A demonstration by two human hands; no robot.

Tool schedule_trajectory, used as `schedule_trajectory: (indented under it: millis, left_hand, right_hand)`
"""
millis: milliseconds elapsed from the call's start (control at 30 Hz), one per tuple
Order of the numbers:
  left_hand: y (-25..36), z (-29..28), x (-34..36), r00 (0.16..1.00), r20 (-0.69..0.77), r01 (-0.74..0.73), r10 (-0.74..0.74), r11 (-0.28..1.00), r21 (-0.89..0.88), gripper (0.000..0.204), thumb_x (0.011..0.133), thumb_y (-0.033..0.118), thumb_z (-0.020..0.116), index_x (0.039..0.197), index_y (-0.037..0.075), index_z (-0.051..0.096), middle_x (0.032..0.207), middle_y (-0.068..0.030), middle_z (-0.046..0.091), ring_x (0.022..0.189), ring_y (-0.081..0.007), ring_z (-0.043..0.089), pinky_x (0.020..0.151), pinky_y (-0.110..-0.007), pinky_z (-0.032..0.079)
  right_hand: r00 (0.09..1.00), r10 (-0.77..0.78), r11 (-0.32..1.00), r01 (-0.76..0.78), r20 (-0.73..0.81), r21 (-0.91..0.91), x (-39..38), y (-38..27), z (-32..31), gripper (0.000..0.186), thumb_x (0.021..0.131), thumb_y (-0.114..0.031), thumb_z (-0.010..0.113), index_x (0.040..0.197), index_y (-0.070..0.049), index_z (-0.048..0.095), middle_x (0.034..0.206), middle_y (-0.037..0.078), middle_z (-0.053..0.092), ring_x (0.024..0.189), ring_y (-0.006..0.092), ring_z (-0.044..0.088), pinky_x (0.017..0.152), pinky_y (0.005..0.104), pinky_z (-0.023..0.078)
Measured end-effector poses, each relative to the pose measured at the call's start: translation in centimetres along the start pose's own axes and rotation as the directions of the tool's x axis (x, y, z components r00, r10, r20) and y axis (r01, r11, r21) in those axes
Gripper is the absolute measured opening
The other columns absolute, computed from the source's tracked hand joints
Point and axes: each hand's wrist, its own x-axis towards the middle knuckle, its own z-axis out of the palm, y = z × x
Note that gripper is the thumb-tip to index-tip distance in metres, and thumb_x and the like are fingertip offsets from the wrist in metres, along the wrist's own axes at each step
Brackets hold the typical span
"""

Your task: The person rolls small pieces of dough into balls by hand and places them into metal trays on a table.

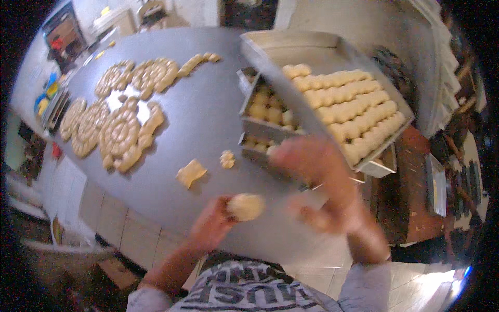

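Note:
My left hand (212,222) grips a rounded piece of pale dough (246,207) above the near edge of the table. To its right my right hand (330,182) is blurred by motion, with thumb and fingers apart and nothing visible between them. It hovers by the near corner of a metal tray (312,46) that holds several rows of dough balls (358,106). On the tabletop beyond my left hand lie a flat, square-like dough piece (191,173) and a small lumpy bit of dough (227,159).
Several coiled dough pieces (119,132) cover the left part of the grey table (208,114). Under the raised tray, further metal trays (262,126) with dough balls are stacked. A brown wooden surface (413,192) stands at the right, and tiled floor (140,223) shows below the table.

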Motion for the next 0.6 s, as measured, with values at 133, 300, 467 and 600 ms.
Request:
schedule_trajectory:
  millis: [133, 300, 467, 600]
  left_hand:
    - [1.4, 0.1, 0.8, 0.894, 0.448, 0.249, 0.012, 0.818, -0.519, 0.038, 0.088, 0.014, 0.055, 0.122, 0.003, 0.045, 0.107, -0.0107, 0.056, 0.100, -0.0172, 0.052, 0.085, -0.032, 0.043]
    - [-11.9, -4.6, -0.2, 0.925, -0.363, 0.131, -0.110, 0.991, 0.032, 0.042, 0.086, 0.020, 0.058, 0.123, 0.005, 0.048, 0.110, -0.0153, 0.056, 0.098, -0.0278, 0.053, 0.086, -0.036, 0.043]
    - [-12.6, -4.4, 3.9, 0.933, -0.340, 0.025, 0.122, 0.917, 0.397, 0.051, 0.082, 0.015, 0.061, 0.129, 0.006, 0.043, 0.110, -0.0169, 0.052, 0.105, -0.0351, 0.045, 0.092, -0.040, 0.037]
    - [-14.2, -5.9, 3.4, 0.968, -0.248, 0.041, 0.029, 0.961, 0.273, 0.048, 0.082, 0.012, 0.061, 0.127, 0.005, 0.046, 0.108, -0.0168, 0.053, 0.100, -0.0343, 0.049, 0.090, -0.040, 0.039]
  right_hand:
    - [0.727, 0.639, 0.669, -0.686, 0.252, 0.285, -13.1, 0.3, 8.6, 0.029, 0.087, -0.004, 0.048, 0.114, 0.000, 0.055, 0.107, 0.014, 0.058, 0.102, 0.0261, 0.055, 0.088, 0.0346, 0.042]
    - [0.692, 0.721, 0.592, -0.635, -0.024, -0.496, -23.6, -0.9, 10.2, 0.035, 0.085, -0.010, 0.049, 0.120, -0.003, 0.050, 0.114, 0.018, 0.053, 0.109, 0.0334, 0.047, 0.095, 0.0406, 0.035]
    - [0.563, 0.720, 0.236, -0.749, -0.406, -0.619, -20.3, 7.5, 12.9, 0.044, 0.084, -0.025, 0.049, 0.120, 0.000, 0.047, 0.121, 0.023, 0.047, 0.115, 0.0403, 0.039, 0.101, 0.0503, 0.025]
    - [0.716, 0.689, 0.630, -0.666, -0.109, -0.400, -21.9, 0.6, 16.9, 0.038, 0.080, -0.024, 0.055, 0.108, 0.001, 0.051, 0.112, 0.021, 0.052, 0.108, 0.0388, 0.044, 0.094, 0.0502, 0.032]
